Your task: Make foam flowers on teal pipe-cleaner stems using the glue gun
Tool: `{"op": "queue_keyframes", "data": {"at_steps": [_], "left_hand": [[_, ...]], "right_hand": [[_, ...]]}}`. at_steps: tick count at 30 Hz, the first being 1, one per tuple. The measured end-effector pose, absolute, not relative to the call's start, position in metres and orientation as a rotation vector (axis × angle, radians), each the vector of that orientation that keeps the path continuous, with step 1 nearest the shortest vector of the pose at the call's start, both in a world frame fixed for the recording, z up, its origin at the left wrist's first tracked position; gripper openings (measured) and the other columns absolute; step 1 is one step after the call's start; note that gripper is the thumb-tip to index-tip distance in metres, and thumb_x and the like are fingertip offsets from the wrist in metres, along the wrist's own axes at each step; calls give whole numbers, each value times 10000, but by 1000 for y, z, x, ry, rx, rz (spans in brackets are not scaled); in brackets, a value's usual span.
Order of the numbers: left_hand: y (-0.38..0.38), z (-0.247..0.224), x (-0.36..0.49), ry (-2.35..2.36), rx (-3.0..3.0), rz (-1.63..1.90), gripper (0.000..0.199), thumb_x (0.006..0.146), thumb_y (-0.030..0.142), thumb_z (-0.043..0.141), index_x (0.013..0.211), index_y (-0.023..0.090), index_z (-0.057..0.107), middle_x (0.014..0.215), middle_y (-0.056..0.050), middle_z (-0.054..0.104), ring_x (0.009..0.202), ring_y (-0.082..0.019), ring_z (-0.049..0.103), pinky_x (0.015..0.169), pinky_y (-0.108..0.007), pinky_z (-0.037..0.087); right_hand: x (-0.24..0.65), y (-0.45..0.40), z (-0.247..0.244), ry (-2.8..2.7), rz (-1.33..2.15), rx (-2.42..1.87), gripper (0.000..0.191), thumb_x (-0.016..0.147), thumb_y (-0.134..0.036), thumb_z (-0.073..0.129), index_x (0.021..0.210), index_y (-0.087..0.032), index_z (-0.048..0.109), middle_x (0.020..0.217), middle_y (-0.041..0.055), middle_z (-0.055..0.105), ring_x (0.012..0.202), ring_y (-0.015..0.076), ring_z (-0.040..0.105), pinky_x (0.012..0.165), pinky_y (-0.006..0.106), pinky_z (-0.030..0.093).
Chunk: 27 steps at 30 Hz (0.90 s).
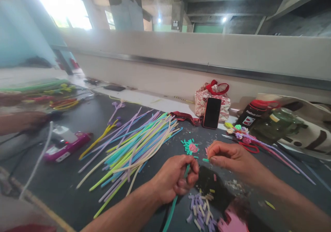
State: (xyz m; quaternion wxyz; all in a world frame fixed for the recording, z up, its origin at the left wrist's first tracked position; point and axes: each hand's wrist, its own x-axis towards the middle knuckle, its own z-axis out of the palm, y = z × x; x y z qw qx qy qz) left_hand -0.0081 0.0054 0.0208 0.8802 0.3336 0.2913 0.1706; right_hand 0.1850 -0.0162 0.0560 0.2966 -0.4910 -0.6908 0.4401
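Note:
My left hand (178, 175) is closed around a teal pipe cleaner (170, 214), which runs down out of its lower side toward the front edge. To its right, my right hand (230, 156) has thumb and forefinger pinched at a short green pipe cleaner piece (206, 160). Just beyond the hands lies a small heap of cut teal pieces (186, 145) with a pink curled piece (193, 148) on it. Below the hands are cut purple and cream pieces (200, 209). A pink object (234, 218), partly in shadow, sits at the bottom; its kind is unclear.
Long coloured pipe cleaners (139, 145) spread to the left. Farther left are a magenta power strip (67, 145) and another person's blurred hand (24, 121). A phone (212, 113) leans on a patterned bag (199, 99). Right are red-handled scissors (249, 147), pipe-cleaner flowers (240, 132) and a black bottle (250, 114).

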Motion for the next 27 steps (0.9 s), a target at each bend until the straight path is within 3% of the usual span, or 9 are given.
{"op": "queue_keyframes", "data": {"at_steps": [3,13,27], "left_hand": [[5,19,-7,609,706,304,229,730,372,422,628,172,465,425,48,405,310,-27,177,340,-161,44],[-5,22,-4,781,909,308,296,725,430,428,606,166,487,396,55,398,305,-31,193,349,-178,51],[-9,22,-4,791,1184,377,275,767,304,358,587,163,510,415,61,378,331,-53,246,348,-194,145]], "right_hand": [[184,-17,64,-1997,971,-1312,153,799,-293,543,690,-203,602,783,-1,536,741,138,521,699,262,408],[178,-23,65,-2160,701,-1245,91,808,-221,550,747,-231,616,800,3,533,781,143,527,712,268,407],[177,-27,64,-2176,637,-1310,113,812,-177,554,760,-246,626,843,-19,464,780,105,498,699,233,392]]}}
